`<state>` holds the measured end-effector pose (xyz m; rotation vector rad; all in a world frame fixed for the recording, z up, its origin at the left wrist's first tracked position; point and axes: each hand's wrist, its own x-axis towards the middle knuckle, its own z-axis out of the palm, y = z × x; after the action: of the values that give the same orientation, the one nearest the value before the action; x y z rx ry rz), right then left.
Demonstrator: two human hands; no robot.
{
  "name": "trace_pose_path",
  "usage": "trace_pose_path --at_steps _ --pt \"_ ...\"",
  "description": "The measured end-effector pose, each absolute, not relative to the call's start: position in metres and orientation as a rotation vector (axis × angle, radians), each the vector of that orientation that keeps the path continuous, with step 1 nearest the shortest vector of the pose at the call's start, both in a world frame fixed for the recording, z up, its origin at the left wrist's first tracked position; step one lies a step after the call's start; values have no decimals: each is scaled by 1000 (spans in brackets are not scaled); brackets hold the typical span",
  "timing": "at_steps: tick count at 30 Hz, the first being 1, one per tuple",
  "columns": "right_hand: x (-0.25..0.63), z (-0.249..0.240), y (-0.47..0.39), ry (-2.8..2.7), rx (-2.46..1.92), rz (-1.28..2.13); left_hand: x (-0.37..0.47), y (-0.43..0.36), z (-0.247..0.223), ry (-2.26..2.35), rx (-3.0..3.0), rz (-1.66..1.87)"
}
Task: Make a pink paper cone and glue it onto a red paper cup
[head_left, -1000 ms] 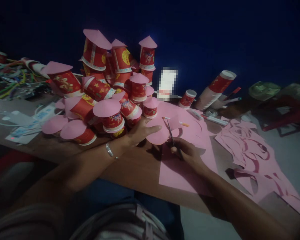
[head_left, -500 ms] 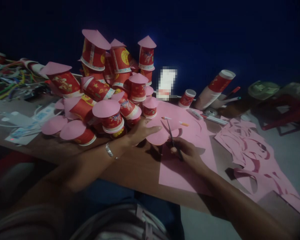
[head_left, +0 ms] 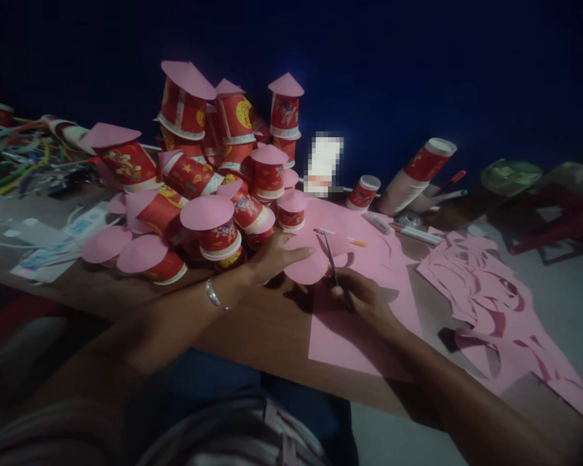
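Observation:
My left hand, with a silver bracelet at its wrist, grips the left edge of a pink paper disc, its thumb lying on top. My right hand is closed round a pair of dark scissors, whose blades point up and left over the disc's right side. How far the blades are apart is hard to tell. Beneath lies a large pink sheet. Left of the disc stand several red paper cups with pink cone tops, some stacked, some tilted.
Cut pink paper scraps spread over the right side. Behind them are stacked cups, a single red cup and markers. A power strip and tangled wires lie at the left.

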<state>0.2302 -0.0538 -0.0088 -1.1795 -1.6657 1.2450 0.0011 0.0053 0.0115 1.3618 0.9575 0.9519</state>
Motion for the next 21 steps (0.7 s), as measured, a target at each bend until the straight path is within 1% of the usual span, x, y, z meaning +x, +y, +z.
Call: trace_pose_path --at_steps 21 --pt "233 -7 -52 -1706 -1178 1228 2 9 15 910 1378 981"
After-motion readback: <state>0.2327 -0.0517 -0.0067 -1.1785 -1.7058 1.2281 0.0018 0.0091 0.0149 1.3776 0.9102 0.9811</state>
